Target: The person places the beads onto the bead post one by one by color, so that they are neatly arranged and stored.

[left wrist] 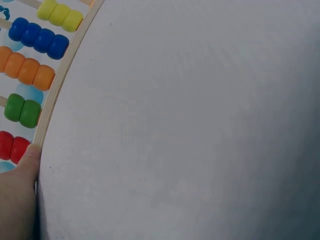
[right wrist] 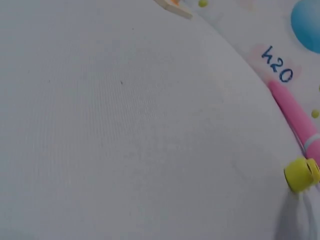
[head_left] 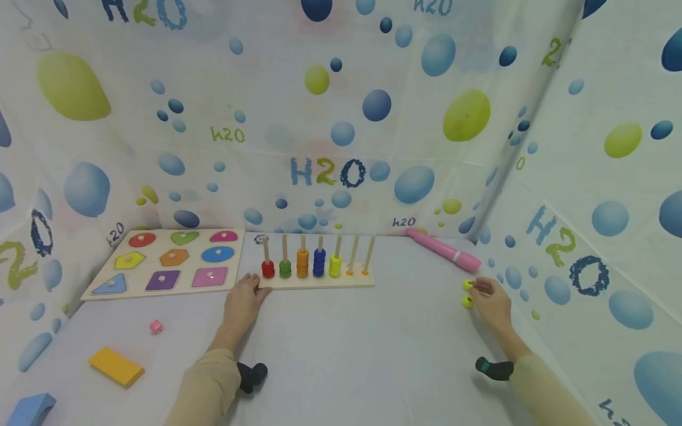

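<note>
Near the back of the table stands a wooden bead stacker [head_left: 318,281], its base carrying a row of upright pegs. From left to right, the pegs bear red, green, orange, blue and yellow beads [left wrist: 60,16]; the two rightmost pegs are bare. My left hand [head_left: 242,305] grips the base's left end, thumb [left wrist: 31,155] on its front edge beside the red beads. Far to the right, my right hand [head_left: 492,303] pinches a yellow bead [head_left: 467,285] at its fingertips. Another yellow bead [head_left: 467,302] is just nearer to me. In the right wrist view, a yellow bead [right wrist: 298,175] shows, the fingers out of frame.
A shape puzzle board [head_left: 141,288] lies left of the stacker. A pink marker-shaped object [head_left: 442,249] lies beyond my right hand. On the near left are a small pink piece [head_left: 156,326], a yellow block [head_left: 116,367] and a blue block [head_left: 32,409]. Patterned curtains border the table.
</note>
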{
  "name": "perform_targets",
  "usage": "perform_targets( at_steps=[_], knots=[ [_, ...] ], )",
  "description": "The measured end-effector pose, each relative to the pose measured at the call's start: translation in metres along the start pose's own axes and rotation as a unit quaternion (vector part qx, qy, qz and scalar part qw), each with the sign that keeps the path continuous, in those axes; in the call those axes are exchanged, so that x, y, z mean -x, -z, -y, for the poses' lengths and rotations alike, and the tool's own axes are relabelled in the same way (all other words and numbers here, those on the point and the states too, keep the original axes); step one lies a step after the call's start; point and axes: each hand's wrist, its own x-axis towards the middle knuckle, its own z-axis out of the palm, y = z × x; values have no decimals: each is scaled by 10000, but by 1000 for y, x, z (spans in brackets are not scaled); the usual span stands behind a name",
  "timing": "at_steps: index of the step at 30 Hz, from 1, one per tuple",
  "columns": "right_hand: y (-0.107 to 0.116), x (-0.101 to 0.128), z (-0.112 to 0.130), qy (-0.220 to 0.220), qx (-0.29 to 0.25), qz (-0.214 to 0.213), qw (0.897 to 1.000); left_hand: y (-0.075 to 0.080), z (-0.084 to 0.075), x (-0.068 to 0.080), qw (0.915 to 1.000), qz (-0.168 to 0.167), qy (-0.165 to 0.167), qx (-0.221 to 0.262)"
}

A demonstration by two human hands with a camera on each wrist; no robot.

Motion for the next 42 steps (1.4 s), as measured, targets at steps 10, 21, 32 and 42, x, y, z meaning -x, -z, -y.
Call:
perform_targets(
  at_steps=[10,21,32,42],
  knots=[
    [10,12,-18,118,328,362,9987,0,4,-1,10000,26,93,19],
    [3,15,-21,758,659,532,9935,-3,4,-2,10000,6,24,-41],
    [-4,6,-12,665,589,712,9935,-3,1,-2,9999,61,81,2],
    [-31,-17,59,1058,-423,853,9898,-5,4,-2,10000,-4,-4,5]
  ],
)
